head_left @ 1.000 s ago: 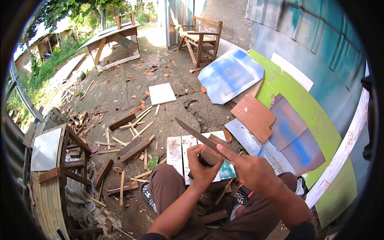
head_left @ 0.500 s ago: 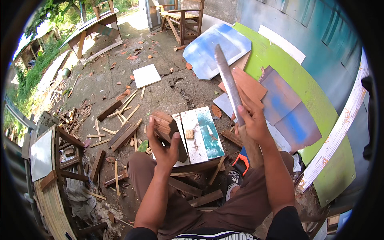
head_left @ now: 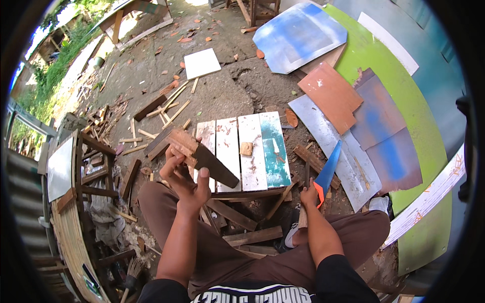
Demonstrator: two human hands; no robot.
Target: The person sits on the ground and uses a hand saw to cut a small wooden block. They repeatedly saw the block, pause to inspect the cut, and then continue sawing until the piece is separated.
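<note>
My left hand [head_left: 184, 174] grips a short dark wooden block [head_left: 209, 161] with a pale, rough-cut end, tilted over the left side of a low slatted bench [head_left: 226, 151]. My right hand [head_left: 307, 197] is lowered beside the bench's right edge, closed around a machete [head_left: 302, 218]. Its wooden handle shows below the fist, while the blade, seen nearly edge-on, points away from me. Right beside that hand is a handsaw [head_left: 329, 170] with a blue blade and orange handle; whether the hand touches it, I cannot tell. A small wood chunk [head_left: 246, 148] sits on the bench.
A small pointed tool [head_left: 276, 146] lies on the bench's green slat. Wood offcuts [head_left: 164, 113] litter the ground at left, near a wooden frame [head_left: 93, 177]. Painted sheets [head_left: 389, 126] spread at right, with a brown panel [head_left: 331, 96] among them. A white square [head_left: 202, 63] lies farther off.
My right hand has come down with the machete from a raised position to beside the saw. The block in my left hand has tipped and shifted slightly left. The view has tilted downward.
</note>
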